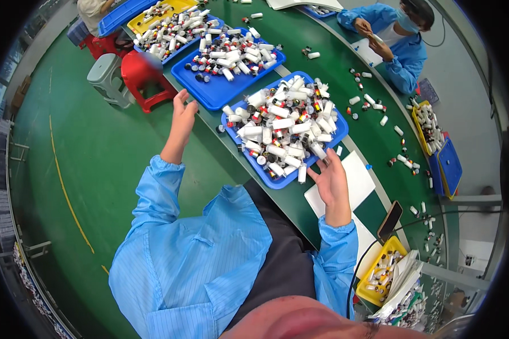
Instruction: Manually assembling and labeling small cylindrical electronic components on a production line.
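Observation:
Before me on the green bench stands a blue tray point(275, 185), heaped with small white cylindrical parts point(283, 123) that have clear, black, red or yellow ends. My right hand point(331, 182) is at the tray's near right corner, palm up with fingers apart. Its fingertips are close to the tray's edge and the heap; whether they touch cannot be made out. Out to the left, beside the bench's edge, my left hand point(183, 120) is raised with its fingers parted and nothing in them. Nearest to it is a second blue tray point(209, 97), partly filled with similar parts.
More filled trays line the far left. A red stool point(143, 76) and a grey stool point(106, 79) stand beside the bench. White sheets point(356, 179), a phone point(389, 220) and a yellow bin point(398, 244) are at right. Across the bench, a co-worker point(398, 42) handles a small piece.

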Tool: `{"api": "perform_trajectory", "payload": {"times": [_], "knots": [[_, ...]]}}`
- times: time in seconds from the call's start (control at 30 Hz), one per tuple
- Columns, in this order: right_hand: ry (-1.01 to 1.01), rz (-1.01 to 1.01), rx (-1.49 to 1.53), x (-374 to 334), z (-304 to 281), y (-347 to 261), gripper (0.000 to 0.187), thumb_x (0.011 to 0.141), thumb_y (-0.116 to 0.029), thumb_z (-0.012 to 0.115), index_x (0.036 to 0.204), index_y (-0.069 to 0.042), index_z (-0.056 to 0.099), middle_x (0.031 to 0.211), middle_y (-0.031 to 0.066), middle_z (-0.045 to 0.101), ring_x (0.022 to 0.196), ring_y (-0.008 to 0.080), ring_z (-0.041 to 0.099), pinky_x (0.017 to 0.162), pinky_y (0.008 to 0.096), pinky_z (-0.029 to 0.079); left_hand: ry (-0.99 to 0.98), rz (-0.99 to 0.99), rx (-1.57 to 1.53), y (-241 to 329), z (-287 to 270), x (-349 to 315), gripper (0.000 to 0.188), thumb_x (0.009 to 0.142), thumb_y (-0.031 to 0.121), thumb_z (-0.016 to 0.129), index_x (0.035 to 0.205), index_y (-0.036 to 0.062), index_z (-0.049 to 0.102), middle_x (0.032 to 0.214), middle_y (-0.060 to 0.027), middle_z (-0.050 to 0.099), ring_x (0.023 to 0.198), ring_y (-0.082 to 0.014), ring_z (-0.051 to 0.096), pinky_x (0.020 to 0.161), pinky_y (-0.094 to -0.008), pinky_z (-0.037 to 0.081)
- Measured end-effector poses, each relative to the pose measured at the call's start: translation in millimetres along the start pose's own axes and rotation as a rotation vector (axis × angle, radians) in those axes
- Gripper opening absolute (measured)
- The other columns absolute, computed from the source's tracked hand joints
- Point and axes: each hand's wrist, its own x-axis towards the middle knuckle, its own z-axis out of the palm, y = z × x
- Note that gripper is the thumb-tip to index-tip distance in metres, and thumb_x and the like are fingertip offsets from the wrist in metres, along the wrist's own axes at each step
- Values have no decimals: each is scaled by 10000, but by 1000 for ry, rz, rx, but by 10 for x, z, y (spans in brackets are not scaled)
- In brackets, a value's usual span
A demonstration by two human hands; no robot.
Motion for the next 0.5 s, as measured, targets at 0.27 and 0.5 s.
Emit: {"api": "perform_trajectory", "payload": {"times": [0.27,0.5], "knots": [[-59,18,5,184,301,20,584,978,-318,579,1482,-121,358,1435,39,464,1311,221,416,1069,526,353,9,73,-125,-200,106,356,828,877,-2,491,1556,-39,18,1608,-210,216,1406,-292,369,1137,-391,338],[-100,20,-4,280,212,14,620,962,-329,589,1485,-104,346,1440,62,449,1327,217,405,1084,564,336,143,16,-137,-220,146,357,857,834,-54,597,1540,-78,114,1429,-165,414,1101,-186,555,928,-315,483]]}}
